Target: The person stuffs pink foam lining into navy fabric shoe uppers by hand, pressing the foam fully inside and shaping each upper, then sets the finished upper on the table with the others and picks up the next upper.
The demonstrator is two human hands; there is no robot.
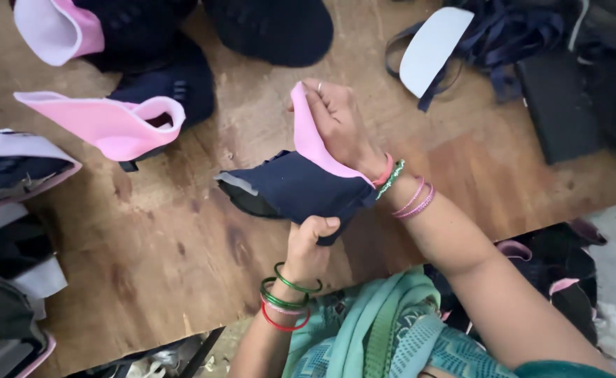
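Note:
Both my hands hold one navy fabric shoe upper point(287, 189) with a pink lining, just above the wooden table point(154, 259). My left hand point(306, 243) grips its lower edge from below. My right hand point(337, 124) pinches the pink lining flap at the top and pulls it upward. Bangles ring both wrists, and a ring shows on a right-hand finger.
More navy and pink shoe uppers point(122, 122) lie at the table's far left and along the left edge. A white insole-shaped piece point(432, 47) and dark straps point(511, 31) sit at the far right. More pieces are piled by my right side point(553, 280).

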